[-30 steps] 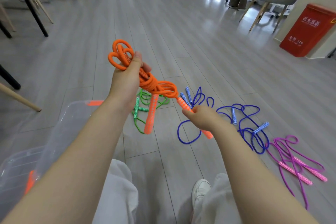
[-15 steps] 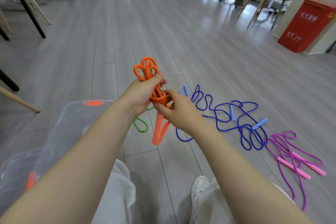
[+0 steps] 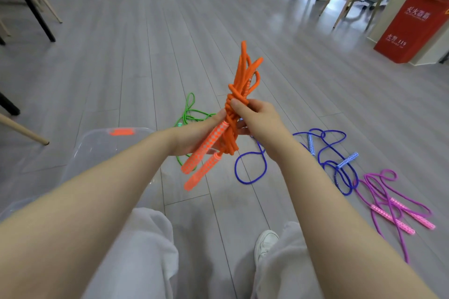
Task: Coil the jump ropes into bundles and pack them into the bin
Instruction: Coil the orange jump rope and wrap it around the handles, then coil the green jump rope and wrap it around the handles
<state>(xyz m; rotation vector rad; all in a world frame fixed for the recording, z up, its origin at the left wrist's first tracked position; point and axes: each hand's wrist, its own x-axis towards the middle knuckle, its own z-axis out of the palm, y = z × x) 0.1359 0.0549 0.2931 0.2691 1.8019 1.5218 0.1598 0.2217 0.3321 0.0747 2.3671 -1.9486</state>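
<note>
Head view: holding orange rope (image 3: 235, 114) bundle upright above floor (image 3: 145, 56), left hand (image 3: 194, 137) gripping handles, right hand (image 3: 254, 116) pinching wrapped middle. Lying loose on floor: green rope (image 3: 188, 114), blue rope (image 3: 323, 153), purple rope (image 3: 388, 204). Standing at left: clear bin (image 3: 97, 150).

Orange rope bundle (image 3: 237, 107) now wrapped tight at middle, both handles hanging together; right hand (image 3: 255, 116) moved up onto wrap.
</note>
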